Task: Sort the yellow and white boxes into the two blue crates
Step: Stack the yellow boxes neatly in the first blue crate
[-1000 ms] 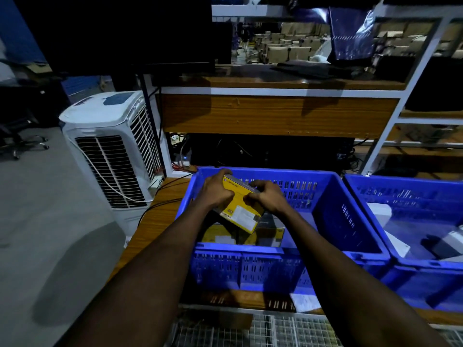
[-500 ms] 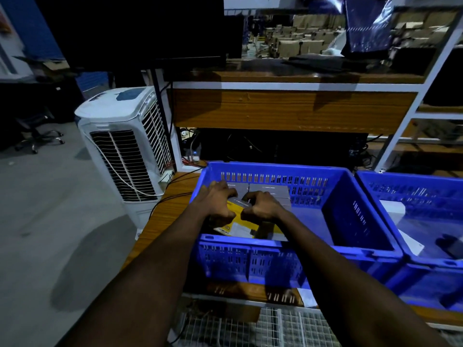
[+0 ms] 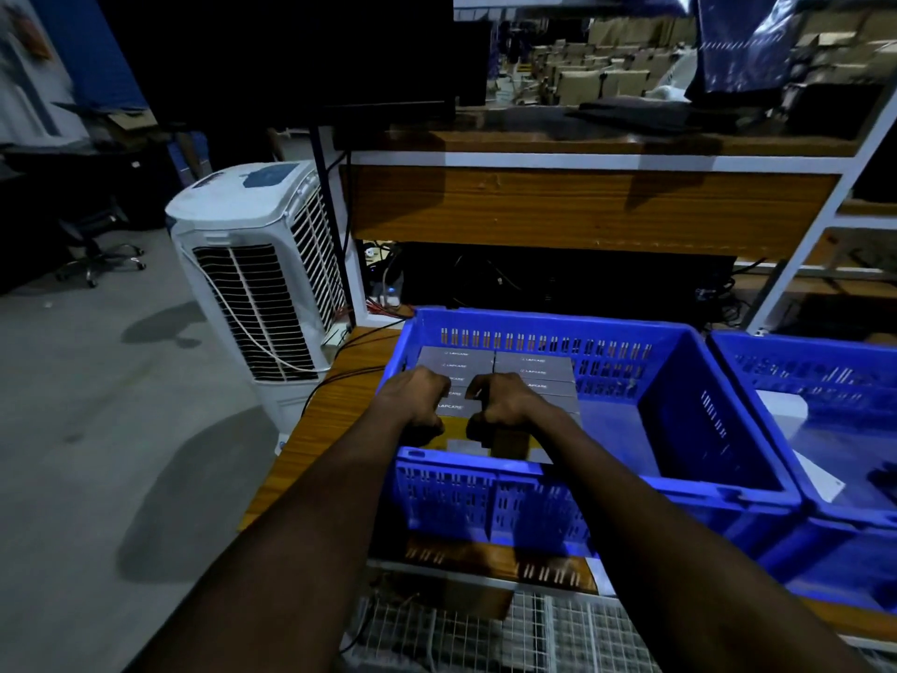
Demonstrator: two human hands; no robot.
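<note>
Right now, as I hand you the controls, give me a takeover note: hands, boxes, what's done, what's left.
Hands: left hand and right hand are both inside the left blue crate, fingers curled over a yellow box by its near wall.
Boxes: two rows of Lapcare boxes stand behind it, grey tops up. White boxes lie in the right blue crate.
Done: this box looks seated but not released.
Left: let go. No unsorted boxes are in view.
</note>
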